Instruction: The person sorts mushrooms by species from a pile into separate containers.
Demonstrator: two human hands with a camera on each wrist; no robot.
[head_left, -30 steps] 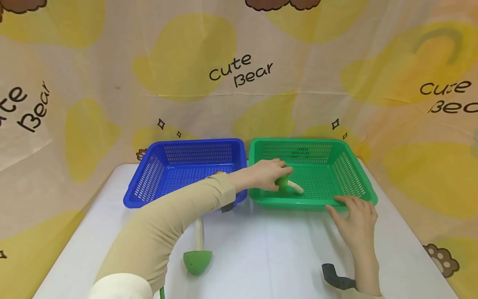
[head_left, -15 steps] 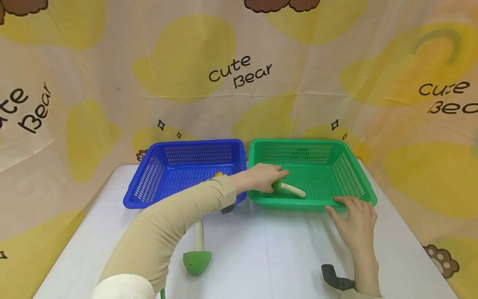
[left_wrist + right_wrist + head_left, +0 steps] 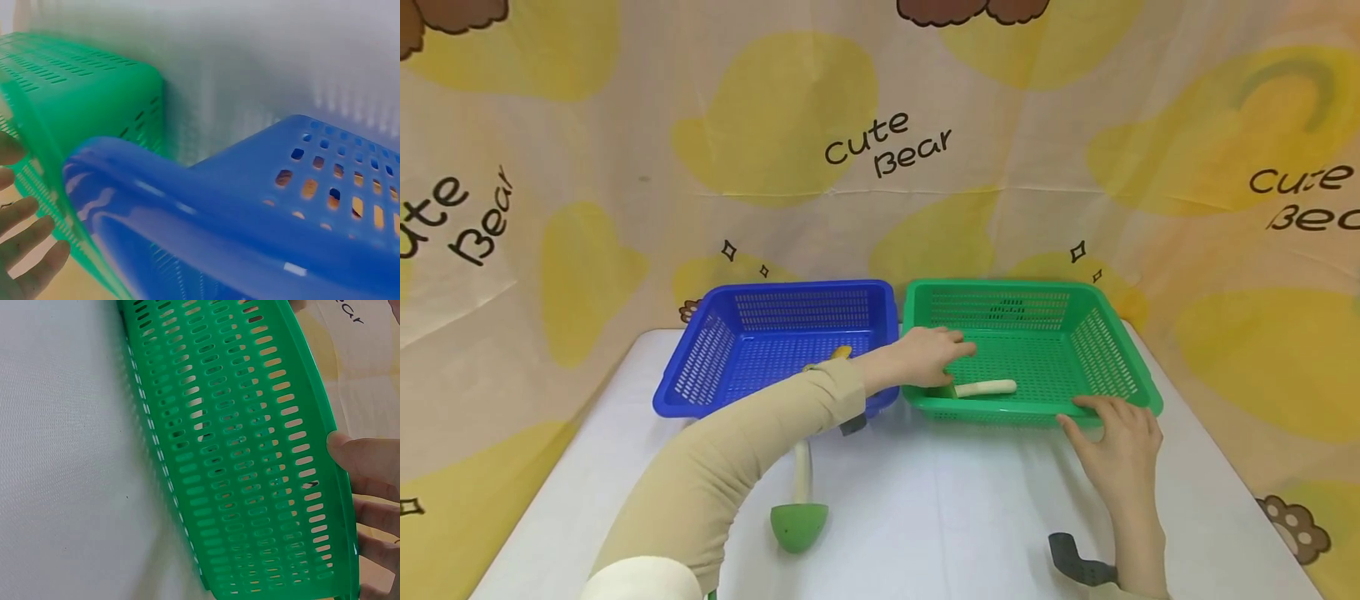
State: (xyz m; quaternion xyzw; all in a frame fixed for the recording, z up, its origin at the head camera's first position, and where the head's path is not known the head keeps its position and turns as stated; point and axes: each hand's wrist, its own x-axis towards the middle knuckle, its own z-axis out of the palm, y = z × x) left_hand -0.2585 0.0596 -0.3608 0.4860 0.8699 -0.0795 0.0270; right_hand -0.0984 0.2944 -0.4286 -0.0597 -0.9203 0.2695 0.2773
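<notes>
In the head view my left hand (image 3: 931,357) is over the left side of the green basket (image 3: 1030,407), palm down with fingers extended. Below its fingertips, a ladle with a white handle (image 3: 987,387) lies along the basket's near wall. Its green bowl (image 3: 947,391) is partly hidden under the hand. Spread fingers (image 3: 28,234) of the left hand, with nothing between them, show in the left wrist view. My right hand (image 3: 1116,446) holds the green basket's front rim near the right corner, thumb (image 3: 350,450) on the outer side and fingers behind.
A blue basket (image 3: 700,408) stands against the green one's left side, with a yellow-orange item (image 3: 841,352) inside. Another ladle, green-bowled (image 3: 799,527), lies on the white table (image 3: 940,517) in front. A dark grey bent piece (image 3: 1078,567) sits at the right wrist.
The ladle in the green basket has come down beside the near wall, its handle swinging level. My left hand has shifted slightly left and its fingers have loosened. The right hand stays on the rim.
</notes>
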